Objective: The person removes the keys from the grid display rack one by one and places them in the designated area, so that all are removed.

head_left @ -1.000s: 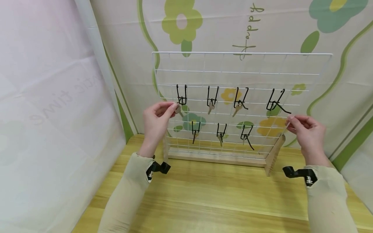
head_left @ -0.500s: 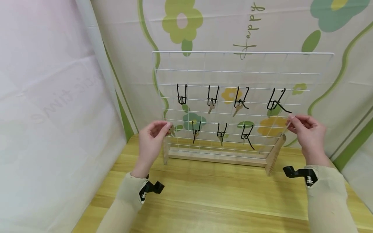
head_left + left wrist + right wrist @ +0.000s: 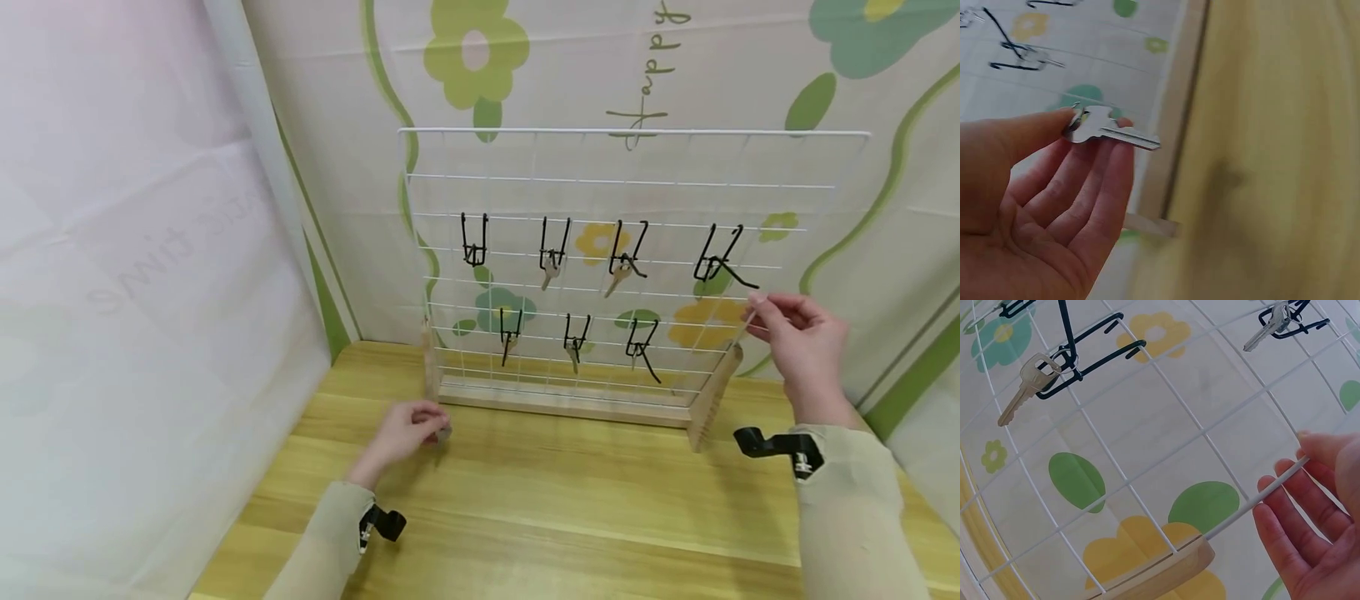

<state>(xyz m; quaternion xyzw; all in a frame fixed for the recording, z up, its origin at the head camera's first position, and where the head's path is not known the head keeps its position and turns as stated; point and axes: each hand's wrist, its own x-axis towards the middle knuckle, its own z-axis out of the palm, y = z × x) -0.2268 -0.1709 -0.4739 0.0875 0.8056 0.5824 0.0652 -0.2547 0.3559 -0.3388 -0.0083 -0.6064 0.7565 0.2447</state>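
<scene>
My left hand [image 3: 405, 429] is low over the table in front of the rack's left foot. In the left wrist view, its thumb and fingers pinch a silver key [image 3: 1096, 125] by the bow, where a small ring shows, and the blade points away from the palm. My right hand [image 3: 808, 354] holds the right edge wire of a white grid rack [image 3: 637, 131], with thumb and fingers around it in the right wrist view. Black hooks [image 3: 474, 254] hang on the grid in two rows. From several of them hang keys [image 3: 1029, 381]; the top left hook shows none.
A wooden base [image 3: 562, 402] with upright end pieces [image 3: 716, 398] supports the grid on a wood-grain table [image 3: 570, 500]. Behind it hangs a flower-printed cloth [image 3: 322, 100], with a pale cloth wall [image 3: 135, 333] to the left. Hook prongs jut forward from the grid.
My left hand has carried the key down from just under the top left hook to low over the table. The right hand has kept its hold on the rack's edge.
</scene>
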